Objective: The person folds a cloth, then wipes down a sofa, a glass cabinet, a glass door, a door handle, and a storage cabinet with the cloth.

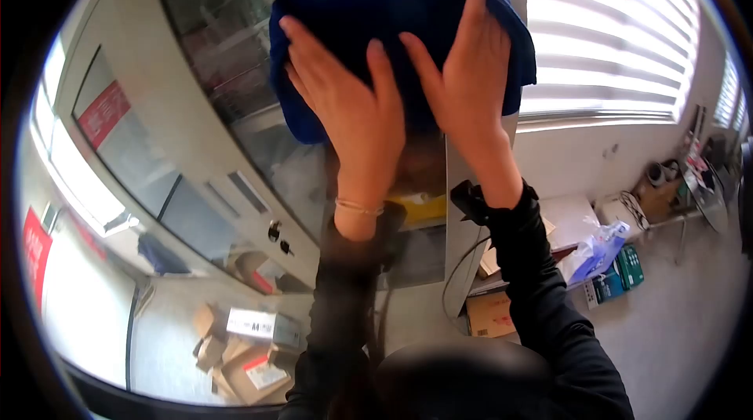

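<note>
Pressing dark-blue fabric cloth (392,4) across the pale-framed glass cabinet door (271,138), over its right edge — with left hand (349,98) and right hand (474,83) spread, fingers apart — apparently mid-press, calling for even pressure.

Cloth (388,12) partly hidden behind hands (362,110); yellow item (421,210) indistinct.

Cloth (384,16): dark navy, plain, soft matte fabric. Spread out wider than tall, held up in front of the cabinet glass (227,51). Full contact with the glass: can't tell. Not flat: upper right side folds into a flap, right edge hangs loose past the glass toward the window side. Lower left corner rounded, drooping. Top edge slopes up to the right. Lower middle hidden.
</note>
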{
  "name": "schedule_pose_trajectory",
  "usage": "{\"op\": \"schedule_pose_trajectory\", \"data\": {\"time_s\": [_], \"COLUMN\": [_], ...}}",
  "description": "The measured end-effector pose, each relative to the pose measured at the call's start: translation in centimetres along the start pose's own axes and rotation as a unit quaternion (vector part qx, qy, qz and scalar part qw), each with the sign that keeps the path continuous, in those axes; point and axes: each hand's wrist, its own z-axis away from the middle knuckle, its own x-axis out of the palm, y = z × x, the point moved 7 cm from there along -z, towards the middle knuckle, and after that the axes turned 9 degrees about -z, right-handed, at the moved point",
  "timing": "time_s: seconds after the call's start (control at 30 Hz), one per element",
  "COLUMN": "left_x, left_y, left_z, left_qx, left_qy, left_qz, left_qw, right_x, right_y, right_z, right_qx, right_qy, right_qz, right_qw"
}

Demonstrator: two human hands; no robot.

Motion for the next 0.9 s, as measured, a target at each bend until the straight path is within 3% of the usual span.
{"op": "schedule_pose_trajectory", "data": {"time_s": [0.07, 0.17, 0.2, 0.23, 0.37, 0.47, 0.57, 0.6, 0.7, 0.83, 0.87, 0.9], "left_x": [2.0, 2.3, 2.4, 2.5, 2.1, 1.3, 1.0, 1.2, 1.9, 2.7, 3.4, 4.0], "left_y": [0.3, 0.1, -0.4, -0.8, -4.2, -6.4, -6.1, -5.5, -2.5, 1.8, 2.3, 3.0], "left_z": [-0.4, 2.2, 4.0, 6.1, 18.8, 26.7, 25.0, 22.4, 12.2, -0.8, -3.2, -5.2], "left_qx": [0.061, 0.056, 0.052, 0.051, 0.021, 0.049, 0.062, 0.059, 0.084, 0.164, 0.176, 0.188], "left_qy": [-0.003, -0.035, -0.057, -0.091, -0.233, -0.272, -0.274, -0.293, -0.208, 0.001, 0.029, 0.057], "left_qz": [-0.169, -0.191, -0.205, -0.195, -0.187, -0.151, -0.156, -0.165, -0.185, -0.151, -0.168, -0.186], "left_qw": [0.984, 0.979, 0.976, 0.975, 0.954, 0.949, 0.947, 0.940, 0.957, 0.975, 0.970, 0.963], "right_x": [0.5, -0.2, -0.1, -0.1, -1.9, -3.0, -3.4, -2.6, -0.6, -0.3, 0.0, 0.9], "right_y": [-0.4, -0.6, 0.3, 1.1, 1.2, 1.1, 1.3, 1.8, 2.9, 1.8, 2.0, 3.0], "right_z": [0.4, 4.0, 6.2, 8.7, 21.5, 29.5, 29.3, 27.6, 17.1, -0.2, -3.3, -5.6], "right_qx": [-0.005, 0.029, 0.082, 0.136, 0.196, 0.192, 0.179, 0.176, 0.136, -0.103, -0.072, -0.121], "right_qy": [0.008, -0.007, -0.048, -0.090, -0.153, -0.170, -0.152, -0.173, -0.207, -0.018, -0.046, -0.066], "right_qz": [0.053, 0.100, 0.090, 0.079, 0.059, 0.041, 0.058, 0.050, 0.078, 0.100, 0.110, 0.111], "right_qw": [0.999, 0.995, 0.991, 0.983, 0.967, 0.966, 0.970, 0.968, 0.966, 0.989, 0.990, 0.984]}}
